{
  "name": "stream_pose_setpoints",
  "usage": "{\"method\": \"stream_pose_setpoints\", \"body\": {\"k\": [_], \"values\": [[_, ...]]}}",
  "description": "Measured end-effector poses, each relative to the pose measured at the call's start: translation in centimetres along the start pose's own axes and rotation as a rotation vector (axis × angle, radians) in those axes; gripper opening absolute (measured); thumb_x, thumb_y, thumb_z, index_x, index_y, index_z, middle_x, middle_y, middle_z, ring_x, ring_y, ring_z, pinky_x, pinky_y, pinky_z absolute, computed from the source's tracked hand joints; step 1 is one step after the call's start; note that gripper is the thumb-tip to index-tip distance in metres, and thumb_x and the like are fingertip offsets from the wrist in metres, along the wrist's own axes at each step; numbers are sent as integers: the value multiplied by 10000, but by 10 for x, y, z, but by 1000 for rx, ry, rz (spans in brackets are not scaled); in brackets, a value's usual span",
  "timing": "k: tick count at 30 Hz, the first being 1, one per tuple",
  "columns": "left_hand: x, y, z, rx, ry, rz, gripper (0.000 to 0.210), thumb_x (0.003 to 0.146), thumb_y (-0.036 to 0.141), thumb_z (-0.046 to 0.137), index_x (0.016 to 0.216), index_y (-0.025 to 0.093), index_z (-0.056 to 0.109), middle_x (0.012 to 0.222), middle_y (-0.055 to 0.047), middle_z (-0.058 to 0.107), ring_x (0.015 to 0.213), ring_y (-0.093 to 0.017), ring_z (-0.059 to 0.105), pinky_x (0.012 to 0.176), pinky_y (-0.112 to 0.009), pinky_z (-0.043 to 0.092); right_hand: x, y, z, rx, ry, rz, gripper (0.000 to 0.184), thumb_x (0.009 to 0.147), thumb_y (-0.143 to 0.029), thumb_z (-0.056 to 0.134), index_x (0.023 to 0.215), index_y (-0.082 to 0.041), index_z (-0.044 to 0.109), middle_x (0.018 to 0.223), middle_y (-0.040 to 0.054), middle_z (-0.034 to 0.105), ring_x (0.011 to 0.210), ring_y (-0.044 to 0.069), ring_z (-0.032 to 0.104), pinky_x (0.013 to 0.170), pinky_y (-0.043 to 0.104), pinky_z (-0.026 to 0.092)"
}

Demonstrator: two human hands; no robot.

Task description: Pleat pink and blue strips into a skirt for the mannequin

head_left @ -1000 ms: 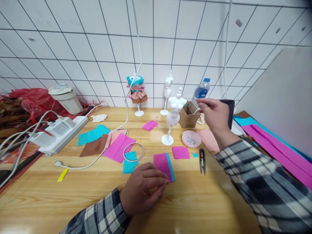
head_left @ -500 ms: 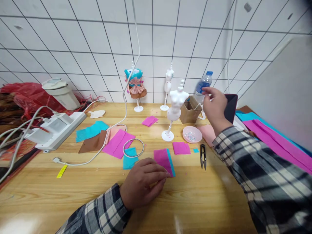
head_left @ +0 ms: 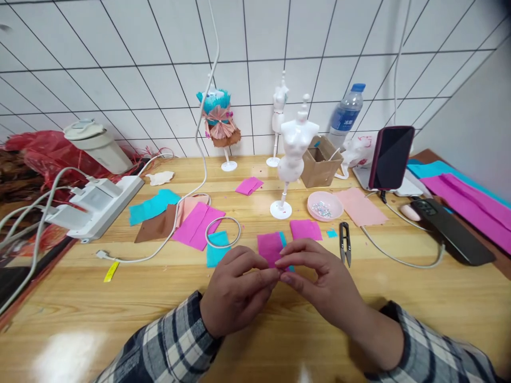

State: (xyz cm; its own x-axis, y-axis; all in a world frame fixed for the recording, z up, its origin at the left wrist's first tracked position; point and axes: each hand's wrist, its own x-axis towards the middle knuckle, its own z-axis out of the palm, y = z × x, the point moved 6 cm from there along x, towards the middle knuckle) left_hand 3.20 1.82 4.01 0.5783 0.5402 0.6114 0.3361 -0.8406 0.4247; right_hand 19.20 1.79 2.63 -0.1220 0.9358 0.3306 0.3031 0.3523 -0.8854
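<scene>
My left hand [head_left: 243, 290] and my right hand [head_left: 325, 282] meet at the fingertips above the table's near middle. Both are closed in a pinch, and what lies between the fingertips is too small and covered to make out. Just behind them lies a magenta crepe paper piece [head_left: 268, 247] with a blue strip along its right edge, partly hidden by my fingers. A smaller magenta piece [head_left: 305, 230] and a tiny blue scrap [head_left: 331, 233] are beyond my right hand. Black thread snips [head_left: 345, 244] lie to its right. Near my left hand are a blue square [head_left: 217, 255] and a metal ring [head_left: 222, 232].
A bare white mini mannequin [head_left: 293, 151] stands behind the papers, beside a pink dish of beads [head_left: 325, 206]. Farther back are a dressed mannequin [head_left: 221, 125], a cardboard box [head_left: 319, 165] and a bottle [head_left: 346, 114]. A phone [head_left: 391, 158] stands right; a power strip [head_left: 104, 205] sits left.
My right hand has come down and left from beside the bottle to meet my left hand, uncovering the standing phone. The left hand stays at the magenta paper. The view has shifted slightly.
</scene>
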Motion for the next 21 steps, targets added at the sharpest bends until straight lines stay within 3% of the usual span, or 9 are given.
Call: {"method": "stream_pose_setpoints", "body": {"k": [10,16,21], "values": [[2,-1,8,-39,7,-79,147,836,71,604,925,171,665,749,-16,675,715,-143,553,673,-299,449,-5,-14,2,-105,113,-140,87,813,-179,690,810,-265,693,918,13,730,851,174,699,772,313,589],[3,0,7,-42,43,-148,129,868,93,594,929,162,684,756,-23,682,699,-133,573,650,-277,459,-10,-21,0,-323,136,-311,83,854,-188,677,900,-247,711,950,21,749,871,180,695,766,343,569],[1,-1,8,-37,25,-185,150,887,115,583,967,180,691,760,-23,687,685,-131,577,612,-258,448,-10,-22,2,-384,122,-373,100,870,-175,665,932,-240,707,957,32,752,870,181,698,758,365,558]]}}
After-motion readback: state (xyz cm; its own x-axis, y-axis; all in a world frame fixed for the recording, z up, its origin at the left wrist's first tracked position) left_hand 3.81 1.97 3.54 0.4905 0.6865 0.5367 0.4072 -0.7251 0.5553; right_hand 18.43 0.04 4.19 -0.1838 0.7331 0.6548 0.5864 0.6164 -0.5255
